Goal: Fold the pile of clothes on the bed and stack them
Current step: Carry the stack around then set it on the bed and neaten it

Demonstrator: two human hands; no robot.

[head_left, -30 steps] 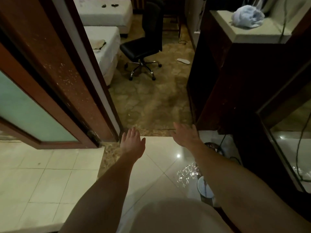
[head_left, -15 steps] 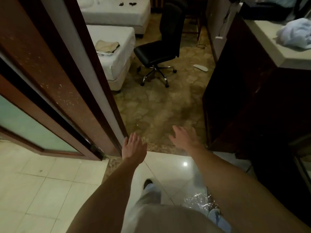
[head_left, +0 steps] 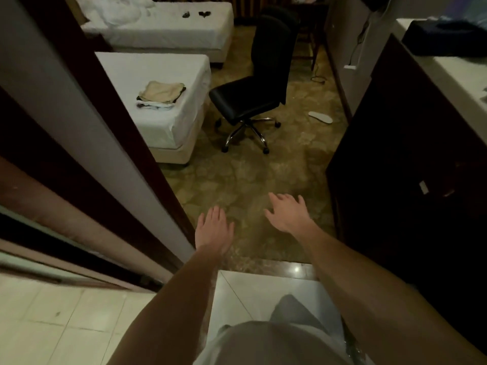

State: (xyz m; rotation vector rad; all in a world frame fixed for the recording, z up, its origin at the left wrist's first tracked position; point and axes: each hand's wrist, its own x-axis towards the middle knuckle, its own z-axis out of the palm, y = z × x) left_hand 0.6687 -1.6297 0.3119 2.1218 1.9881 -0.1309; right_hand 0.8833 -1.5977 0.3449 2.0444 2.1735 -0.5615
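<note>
Nearest bed [head_left: 168, 83] bears folded clothes [head_left: 161, 94] (stacked); both hands, left [head_left: 214, 230] and right [head_left: 288, 213], spread, holding nothing.

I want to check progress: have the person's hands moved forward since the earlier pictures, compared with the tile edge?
Yes. The left hand and right hand, earlier at the tile edge, are now past it, over the patterned floor, both open.
</note>
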